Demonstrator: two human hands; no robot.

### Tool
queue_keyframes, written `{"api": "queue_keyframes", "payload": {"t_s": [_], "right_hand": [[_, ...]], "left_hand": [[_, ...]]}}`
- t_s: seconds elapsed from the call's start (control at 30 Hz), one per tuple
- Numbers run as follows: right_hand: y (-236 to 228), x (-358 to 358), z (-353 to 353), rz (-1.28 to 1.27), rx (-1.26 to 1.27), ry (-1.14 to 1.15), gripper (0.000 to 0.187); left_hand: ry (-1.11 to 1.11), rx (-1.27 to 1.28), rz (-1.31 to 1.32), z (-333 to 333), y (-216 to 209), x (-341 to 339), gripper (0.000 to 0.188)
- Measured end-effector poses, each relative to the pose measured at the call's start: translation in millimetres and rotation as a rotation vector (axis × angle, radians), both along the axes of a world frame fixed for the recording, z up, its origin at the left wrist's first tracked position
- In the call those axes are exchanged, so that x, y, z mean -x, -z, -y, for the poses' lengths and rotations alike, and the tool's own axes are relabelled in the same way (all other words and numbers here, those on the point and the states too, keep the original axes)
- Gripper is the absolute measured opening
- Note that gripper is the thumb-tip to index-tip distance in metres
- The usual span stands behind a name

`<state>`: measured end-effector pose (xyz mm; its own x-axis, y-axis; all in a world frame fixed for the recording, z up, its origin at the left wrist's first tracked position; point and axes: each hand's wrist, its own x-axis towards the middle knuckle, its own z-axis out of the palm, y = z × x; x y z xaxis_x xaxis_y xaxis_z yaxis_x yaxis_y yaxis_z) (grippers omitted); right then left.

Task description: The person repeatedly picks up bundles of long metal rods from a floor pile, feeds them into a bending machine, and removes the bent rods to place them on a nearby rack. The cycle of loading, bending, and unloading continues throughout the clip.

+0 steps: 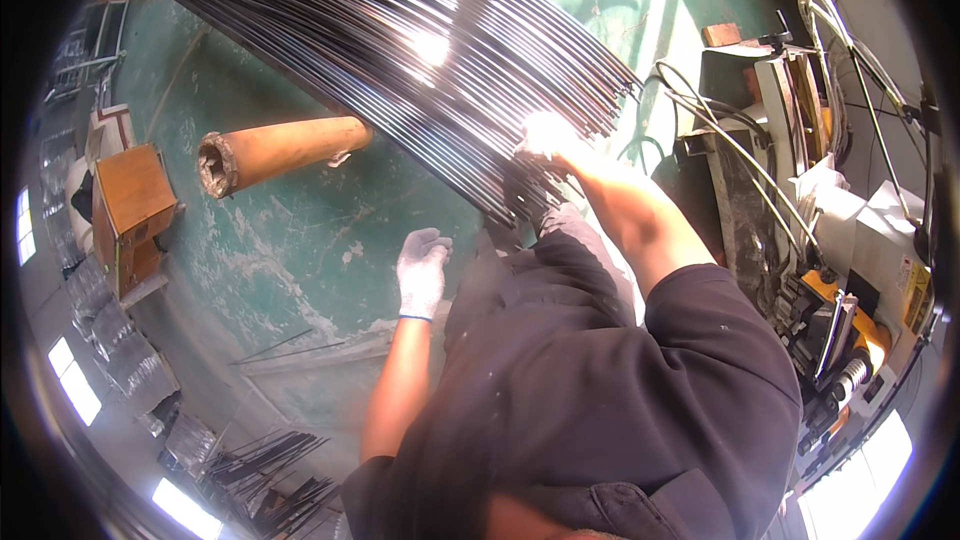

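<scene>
A wide bundle of long, thin dark metal rods point(380, 50) stretches from the far left toward me, its near ends close to my legs. My right hand point(545, 136), in a pale glove, is closed over rods near those ends. Strong light washes out its fingers, so how many rods it grips cannot be made out. My left hand point(422, 265), in a white knit glove, hangs above the floor left of my legs. Its fingers are loosely bent, and nothing shows in them. The rods lie across a thick brown tube point(285, 152) with a frayed end.
At the right stands a machine point(745, 130) with cables point(715, 130) hanging near the rod ends. An orange-brown wooden box point(132, 205) is at the left. Several loose dark strips point(265, 465) lie at the lower left. The green floor point(290, 250) is scuffed.
</scene>
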<state>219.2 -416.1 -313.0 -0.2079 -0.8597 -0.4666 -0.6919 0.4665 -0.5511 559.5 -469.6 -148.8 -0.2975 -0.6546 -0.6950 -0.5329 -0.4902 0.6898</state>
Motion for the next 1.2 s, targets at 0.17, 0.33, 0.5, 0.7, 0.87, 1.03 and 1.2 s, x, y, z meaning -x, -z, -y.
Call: {"api": "queue_keyframes", "payload": {"t_s": [0.17,0.33,0.5,0.7,0.87,1.03,1.2], "right_hand": [[-60,13,8,0.180,-0.139,0.072,0.043],[-94,2,8,0.141,-0.169,0.101,0.054],[-145,-24,-11,0.059,-0.184,0.248,0.056],[-222,-79,-179,-0.006,-0.168,0.369,0.048],[-272,-165,-442,-0.279,-0.422,0.464,0.031],[-322,-241,-574,-0.374,-0.661,0.696,0.020],[-252,-248,-406,-0.443,-0.226,0.852,0.014]], "left_hand": [[-0.078,-0.031,-0.017,5,4,0,0.037],[0.033,-0.051,-0.063,-4,13,14,0.034],[0.079,-0.089,-0.128,4,9,37,0.032],[-0.121,-0.328,-0.359,45,43,52,0.031],[-0.265,-0.524,-0.544,97,65,87,0.044],[-0.435,-0.587,-0.735,128,52,119,0.038],[-0.233,-0.544,-0.504,68,41,127,0.029]]}}
